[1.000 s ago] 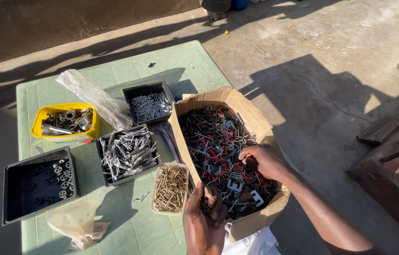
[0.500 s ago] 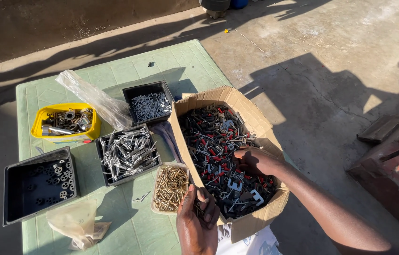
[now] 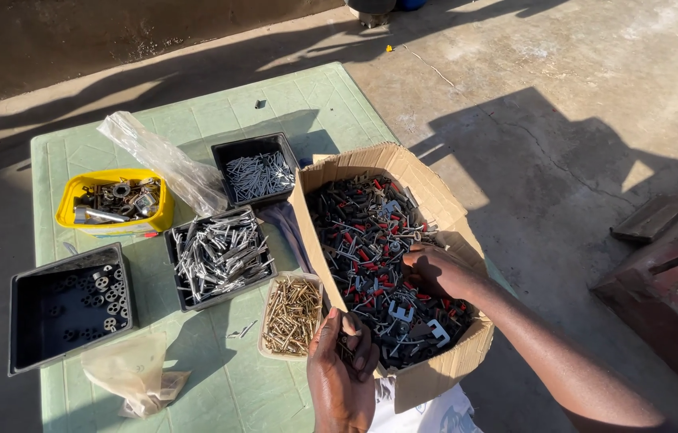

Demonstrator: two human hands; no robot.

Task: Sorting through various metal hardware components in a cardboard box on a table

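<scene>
We were mid-sort: our right hand (image 3: 433, 271) dug, fingers curled, into the cardboard box (image 3: 433, 208) at the table's right edge (full of red-and-black fixings); our left hand (image 3: 342, 365) cupped several, needing a matching tray.

Pale green table (image 3: 194, 120) standing on sunlit concrete ground (image 3: 563, 96). Far left, a yellow tub (image 3: 74, 196) of mixed metal fittings; beside it a crumpled clear plastic bag (image 3: 162, 160). A small black tray (image 3: 255, 175) holds thin silvery pins, and a larger black tray (image 3: 218, 256) nearer the viewer holds longer silvery pieces (heaped loosely). Another black tray (image 3: 70, 309) at the left edge contains a few dark washers. A shallow tray of brass-coloured screws (image 3: 291, 314) and a yellowish plastic bag (image 3: 134, 373) lie nearest.
</scene>
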